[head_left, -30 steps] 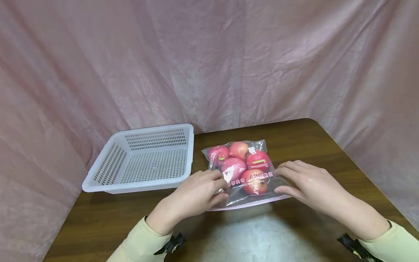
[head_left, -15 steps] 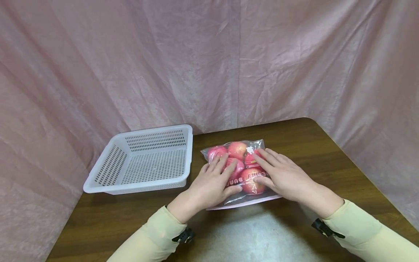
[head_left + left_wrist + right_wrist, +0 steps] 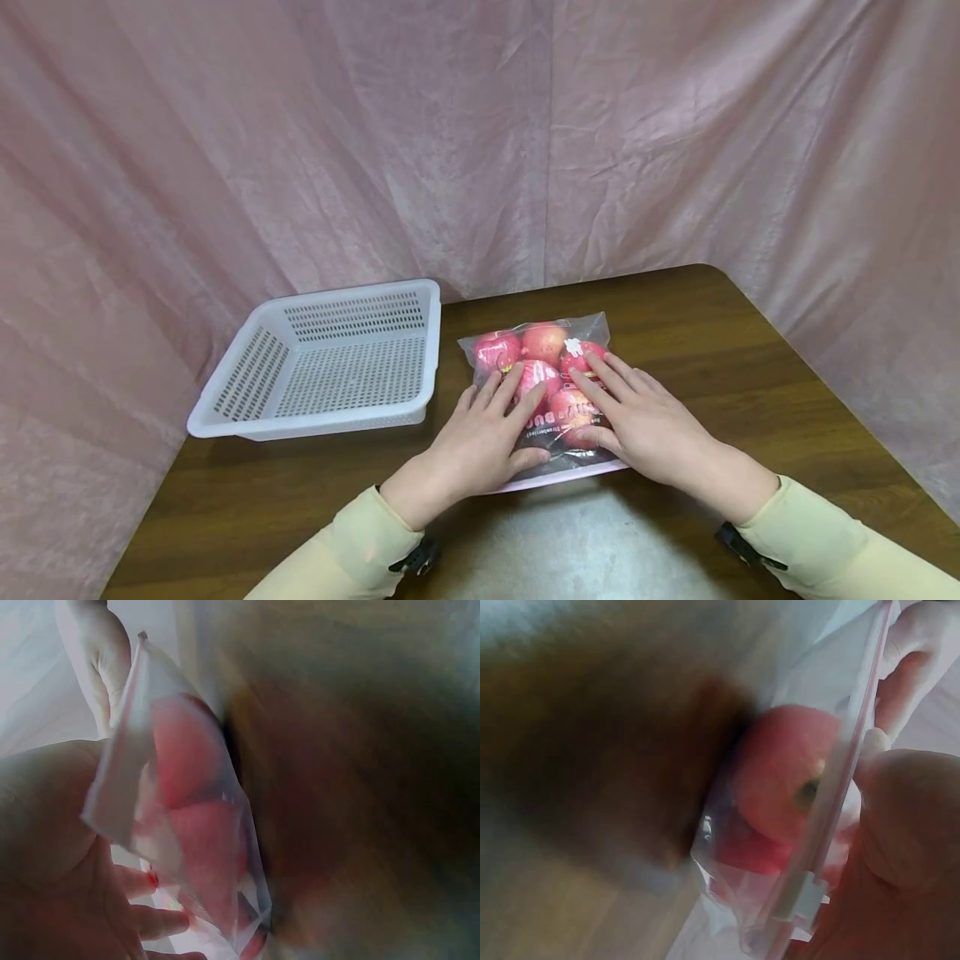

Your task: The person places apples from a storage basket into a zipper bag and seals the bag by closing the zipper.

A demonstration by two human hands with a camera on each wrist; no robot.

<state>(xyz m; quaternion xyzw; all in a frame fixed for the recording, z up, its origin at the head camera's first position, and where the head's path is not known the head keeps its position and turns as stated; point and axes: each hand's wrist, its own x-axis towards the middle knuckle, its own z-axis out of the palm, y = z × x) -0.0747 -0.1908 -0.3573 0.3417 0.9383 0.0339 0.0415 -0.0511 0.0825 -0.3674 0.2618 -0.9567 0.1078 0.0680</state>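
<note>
Head view: a person's left hand and right hand lie flat, fingers spread, on a clear bag of apples resting on the brown surface, just right of a white basket.

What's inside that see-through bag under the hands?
The bag holds red apples; about five show. The left hand and right hand lie flat on it and cover part, so any more apples beneath them cannot be seen.
</note>
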